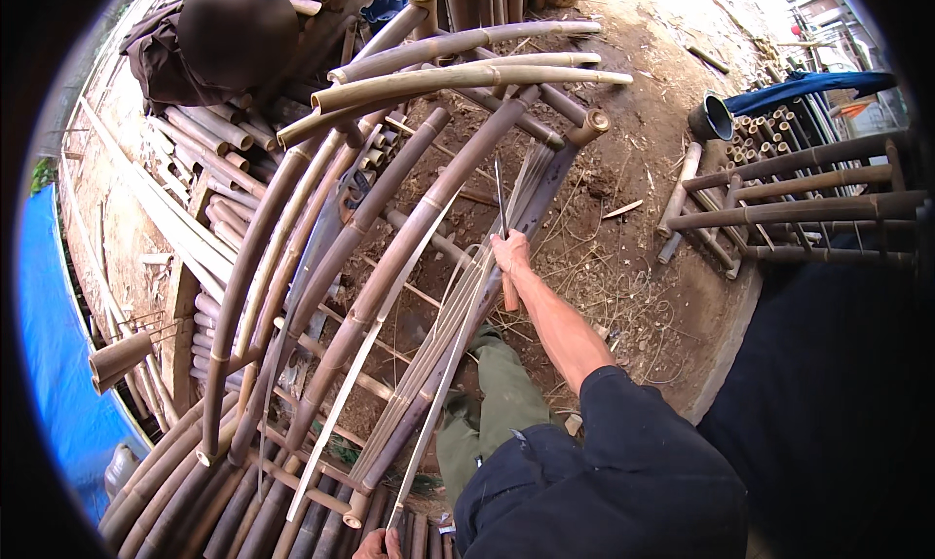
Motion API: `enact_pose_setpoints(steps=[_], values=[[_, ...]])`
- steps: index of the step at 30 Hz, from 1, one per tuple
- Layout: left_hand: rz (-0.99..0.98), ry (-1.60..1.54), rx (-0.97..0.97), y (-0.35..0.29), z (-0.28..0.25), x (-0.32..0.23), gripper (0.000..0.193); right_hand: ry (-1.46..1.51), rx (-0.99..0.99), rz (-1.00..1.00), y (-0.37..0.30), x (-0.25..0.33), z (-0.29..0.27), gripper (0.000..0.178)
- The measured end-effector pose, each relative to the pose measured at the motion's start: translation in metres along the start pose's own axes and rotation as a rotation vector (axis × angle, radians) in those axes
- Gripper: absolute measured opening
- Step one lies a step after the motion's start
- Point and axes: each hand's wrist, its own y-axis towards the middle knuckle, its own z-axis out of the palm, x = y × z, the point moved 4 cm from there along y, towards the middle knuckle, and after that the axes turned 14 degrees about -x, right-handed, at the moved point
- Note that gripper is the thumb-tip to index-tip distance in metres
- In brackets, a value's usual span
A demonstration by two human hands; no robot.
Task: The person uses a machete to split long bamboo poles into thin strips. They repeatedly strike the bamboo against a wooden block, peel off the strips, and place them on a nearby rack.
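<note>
My right hand (511, 251) is closed round a knife (502, 191), its thin blade pointing away from me and its wooden handle end showing below the fist. It is over the right-hand rail of a large bamboo frame (355, 311). At the bottom edge, my left hand (378, 543) pinches the near end of a long pale bamboo strip (429, 432), which runs up toward my right hand. Several thin bamboo slats (443, 335) lie side by side along that rail. A saw (336, 213) rests among the frame's left poles.
A person in dark brown clothing (161, 57) is at the upper left, beside stacked bamboo poles (209, 135). Another bamboo frame (799, 204) stands at the right, near a dark bucket (711, 119). Bamboo shavings (623, 306) litter the dirt floor. A blue tarp (58, 364) lies far left.
</note>
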Motion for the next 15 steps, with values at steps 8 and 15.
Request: enact_pose_setpoints(steps=[8, 15], values=[[-0.010, -0.019, 0.042, 0.042, -0.014, -0.012, 0.022, 0.052, -0.009, 0.082, 0.020, 0.007, -0.016, 0.031], [-0.041, -0.050, 0.057, 0.070, 0.058, 0.066, 0.027, 0.276, 0.018, 0.222, -0.001, 0.002, -0.034, 0.030]])
